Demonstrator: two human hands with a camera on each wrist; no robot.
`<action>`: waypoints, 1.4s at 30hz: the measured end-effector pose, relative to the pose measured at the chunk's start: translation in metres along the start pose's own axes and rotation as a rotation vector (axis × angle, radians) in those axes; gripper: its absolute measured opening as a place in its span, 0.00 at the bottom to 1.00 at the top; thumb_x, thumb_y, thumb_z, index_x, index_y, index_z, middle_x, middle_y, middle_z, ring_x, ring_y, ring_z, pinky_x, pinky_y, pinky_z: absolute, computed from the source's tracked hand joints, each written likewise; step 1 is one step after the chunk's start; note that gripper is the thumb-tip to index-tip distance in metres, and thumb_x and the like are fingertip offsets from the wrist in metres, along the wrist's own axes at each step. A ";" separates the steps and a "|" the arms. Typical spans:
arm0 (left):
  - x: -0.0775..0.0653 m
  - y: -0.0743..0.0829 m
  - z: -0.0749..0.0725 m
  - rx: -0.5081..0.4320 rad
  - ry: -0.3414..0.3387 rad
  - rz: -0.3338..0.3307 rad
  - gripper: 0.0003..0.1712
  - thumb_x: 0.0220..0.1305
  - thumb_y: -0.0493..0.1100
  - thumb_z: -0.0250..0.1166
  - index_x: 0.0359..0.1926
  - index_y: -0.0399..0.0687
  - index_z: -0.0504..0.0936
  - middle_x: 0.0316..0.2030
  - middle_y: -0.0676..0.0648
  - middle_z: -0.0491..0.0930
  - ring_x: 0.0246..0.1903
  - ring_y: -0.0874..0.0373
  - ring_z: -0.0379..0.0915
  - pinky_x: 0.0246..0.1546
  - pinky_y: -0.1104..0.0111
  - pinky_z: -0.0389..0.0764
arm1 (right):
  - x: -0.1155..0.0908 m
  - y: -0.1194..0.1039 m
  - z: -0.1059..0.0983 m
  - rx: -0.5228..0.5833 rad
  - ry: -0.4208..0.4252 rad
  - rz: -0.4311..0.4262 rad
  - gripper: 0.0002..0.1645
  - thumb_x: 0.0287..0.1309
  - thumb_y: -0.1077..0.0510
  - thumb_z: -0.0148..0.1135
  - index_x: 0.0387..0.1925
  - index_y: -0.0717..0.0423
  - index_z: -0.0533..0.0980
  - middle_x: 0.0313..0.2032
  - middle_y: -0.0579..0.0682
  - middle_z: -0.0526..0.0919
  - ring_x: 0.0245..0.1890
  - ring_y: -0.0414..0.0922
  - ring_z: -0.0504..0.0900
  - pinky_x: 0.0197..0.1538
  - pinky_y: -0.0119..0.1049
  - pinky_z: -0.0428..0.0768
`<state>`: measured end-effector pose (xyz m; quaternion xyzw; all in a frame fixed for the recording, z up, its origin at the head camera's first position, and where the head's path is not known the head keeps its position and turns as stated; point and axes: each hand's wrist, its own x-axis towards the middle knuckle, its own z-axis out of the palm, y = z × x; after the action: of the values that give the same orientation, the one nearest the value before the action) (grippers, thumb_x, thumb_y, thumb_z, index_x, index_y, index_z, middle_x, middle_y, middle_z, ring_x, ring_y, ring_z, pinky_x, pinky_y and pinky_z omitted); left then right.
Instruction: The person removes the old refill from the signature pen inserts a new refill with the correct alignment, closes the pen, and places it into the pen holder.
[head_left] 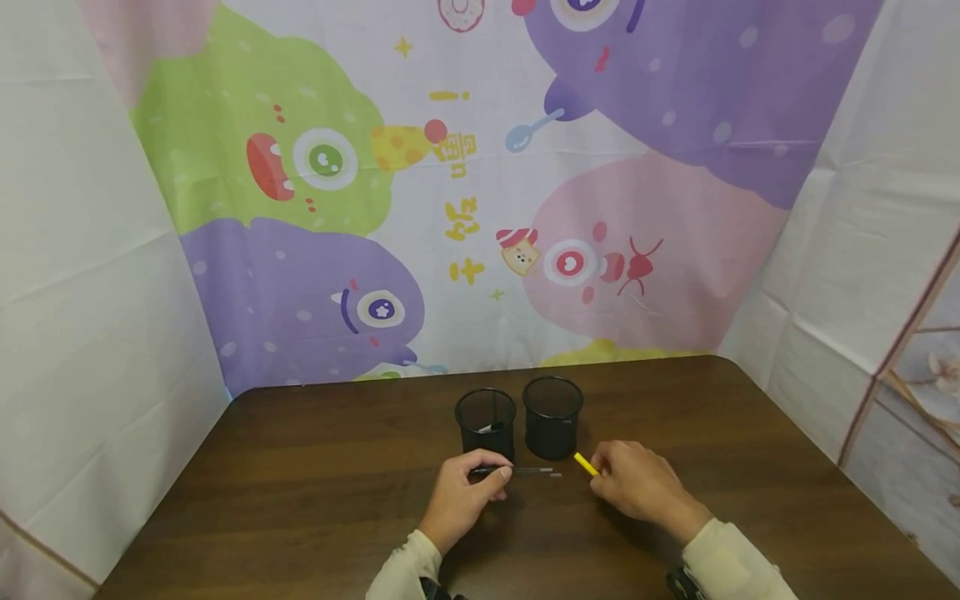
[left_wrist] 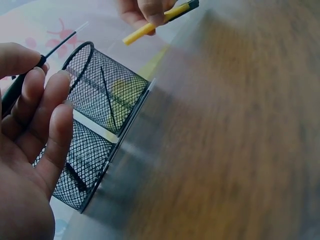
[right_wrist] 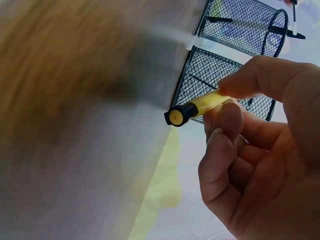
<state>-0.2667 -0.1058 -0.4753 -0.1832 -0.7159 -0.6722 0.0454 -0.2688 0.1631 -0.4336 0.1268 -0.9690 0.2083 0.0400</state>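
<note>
My left hand pinches a thin black stick with a clear tip between thumb and fingers, just in front of the left mesh pen pot. A yellow stick with a black end is pinched in my right hand, near the right mesh pen pot. Its yellow end points up and left in the head view. Inside the left pot is a slim black-and-white item. Whether the dark line in the right pot is an object or a seam, I cannot tell.
Both pots stand side by side toward the back of the brown wooden table. A thin, clear-tipped stick appears to lie by their bases. Behind hangs a cartoon-printed cloth, with pale cloth at the sides.
</note>
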 end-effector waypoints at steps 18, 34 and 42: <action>-0.003 0.021 0.002 0.065 0.024 -0.007 0.07 0.64 0.34 0.68 0.40 0.32 0.85 0.30 0.45 0.82 0.25 0.53 0.82 0.32 0.67 0.84 | 0.000 -0.009 -0.001 0.062 0.018 -0.022 0.08 0.51 0.57 0.70 0.27 0.46 0.76 0.24 0.39 0.74 0.23 0.39 0.70 0.27 0.37 0.71; -0.006 0.035 0.002 0.075 0.029 -0.016 0.07 0.65 0.34 0.67 0.40 0.31 0.85 0.32 0.45 0.83 0.26 0.52 0.82 0.33 0.68 0.84 | -0.003 -0.015 0.003 0.093 -0.015 -0.164 0.09 0.57 0.57 0.70 0.32 0.41 0.76 0.28 0.33 0.80 0.24 0.34 0.73 0.27 0.34 0.73; -0.006 0.037 0.002 0.073 0.028 -0.024 0.07 0.65 0.34 0.67 0.40 0.32 0.85 0.32 0.45 0.83 0.26 0.51 0.83 0.33 0.67 0.84 | -0.003 -0.018 0.003 0.092 -0.021 -0.198 0.06 0.57 0.58 0.68 0.34 0.44 0.79 0.28 0.32 0.79 0.23 0.35 0.71 0.27 0.35 0.72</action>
<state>-0.2488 -0.1037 -0.4426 -0.1632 -0.7414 -0.6487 0.0540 -0.2617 0.1470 -0.4294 0.2260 -0.9415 0.2461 0.0446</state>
